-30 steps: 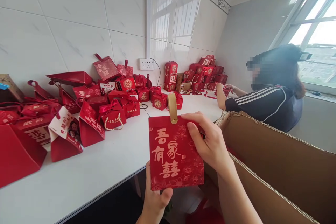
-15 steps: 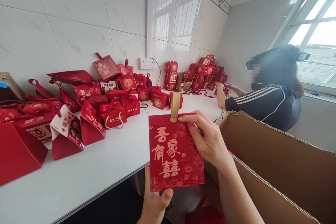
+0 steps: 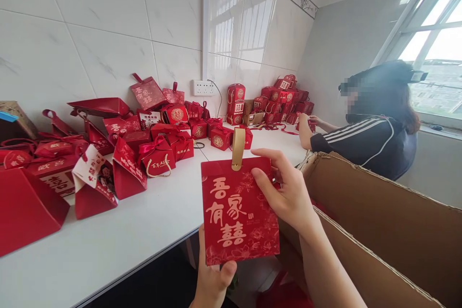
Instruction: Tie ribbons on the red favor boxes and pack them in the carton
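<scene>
A red gift box point(image 3: 231, 207) with pale Chinese characters and a flower print is held upright in front of me, past the table's front edge. A gold strap loop point(image 3: 237, 147) rises from its top. My left hand point(image 3: 213, 269) grips the box from below at its lower left corner, thumb on the front face. At the upper right, my right hand point(image 3: 287, 187) has its thumb on the front and its fingers along the top edge and behind; the index finger is lifted off. The back of the box is hidden.
Many red gift boxes point(image 3: 159, 156) crowd the white table point(image 3: 155, 221) along the tiled wall. A large open cardboard carton point(image 3: 390, 211) stands close on my right. Beyond it a person point(image 3: 364, 139) in a dark striped sleeve handles red items at the table's far end.
My right thumb has come down onto the front of the box, and its index finger has lifted from the top edge. The box has shifted slightly left.
</scene>
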`<state>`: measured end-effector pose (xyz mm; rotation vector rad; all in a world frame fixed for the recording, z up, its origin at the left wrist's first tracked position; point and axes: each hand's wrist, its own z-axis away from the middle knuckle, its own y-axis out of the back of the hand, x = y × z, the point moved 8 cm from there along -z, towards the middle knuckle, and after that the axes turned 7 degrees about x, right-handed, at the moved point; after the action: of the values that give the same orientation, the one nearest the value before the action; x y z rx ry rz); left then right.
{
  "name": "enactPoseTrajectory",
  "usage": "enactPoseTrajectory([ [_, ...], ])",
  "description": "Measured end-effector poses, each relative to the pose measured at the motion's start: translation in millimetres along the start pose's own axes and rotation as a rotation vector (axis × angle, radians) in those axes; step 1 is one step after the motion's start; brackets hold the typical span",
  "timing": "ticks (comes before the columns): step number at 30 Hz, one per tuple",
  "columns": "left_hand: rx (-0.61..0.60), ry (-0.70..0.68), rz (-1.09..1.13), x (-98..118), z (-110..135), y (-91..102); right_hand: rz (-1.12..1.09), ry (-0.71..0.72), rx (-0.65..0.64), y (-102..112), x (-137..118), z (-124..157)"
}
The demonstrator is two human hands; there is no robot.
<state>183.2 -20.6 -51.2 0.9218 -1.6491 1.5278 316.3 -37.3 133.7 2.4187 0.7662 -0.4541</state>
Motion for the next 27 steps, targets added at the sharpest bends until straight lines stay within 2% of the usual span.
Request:
enactPoseTrajectory([
  [4, 0.023, -0.037, -0.039, 5, -3, 1.9, 0.028, -0.086, -0.052, -1, 2, -5],
  [8, 0.043, -0.061, -0.064, 6, -4, 4.2, 0.02, -0.092, -0.063, -4, 0, -9],
  [17, 0.007, 0.025, -0.044, -2, 2, -3.1, 0.054, -0.096, -0.02, 1, 1, -10],
  [23, -0.076, 0.042, -0.079, -5, 2, -9.2, 0.037, -0.109, -0.016, 4, 5, -9],
  [27, -0.044, 0.07, -0.104, -12, 1, -4.0, 0.037, -0.12, 0.002, 5, 11, -9],
])
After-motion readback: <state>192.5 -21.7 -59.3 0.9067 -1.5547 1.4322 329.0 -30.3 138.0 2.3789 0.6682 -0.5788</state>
